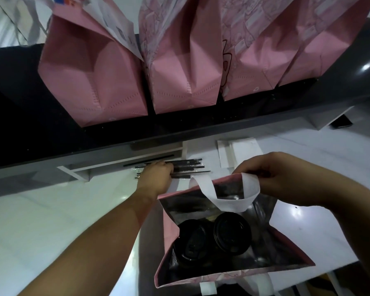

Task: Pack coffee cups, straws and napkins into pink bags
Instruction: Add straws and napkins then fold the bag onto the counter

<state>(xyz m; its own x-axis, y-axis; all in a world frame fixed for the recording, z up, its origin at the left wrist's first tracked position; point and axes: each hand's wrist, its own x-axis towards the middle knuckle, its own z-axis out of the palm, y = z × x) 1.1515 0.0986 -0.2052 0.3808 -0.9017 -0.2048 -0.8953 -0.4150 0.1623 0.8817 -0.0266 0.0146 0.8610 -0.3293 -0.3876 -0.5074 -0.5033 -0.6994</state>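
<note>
An open pink bag (169, 227) with a silver lining stands on the white counter in front of me. Two coffee cups with black lids (232, 235) sit inside it. My right hand (276, 174) pinches the bag's far rim by the white handle (229, 201) and holds it open. My left hand (156, 178) reaches past the bag's left corner onto a pile of black wrapped straws (190, 167), fingers curled around some of them. White napkins (237, 152) lie flat behind the bag.
Several filled pink bags (94, 77) stand in a row on a raised dark ledge (222, 124) beyond the white counter (51, 210). A dark phone-like object (342, 123) lies at the right under the ledge.
</note>
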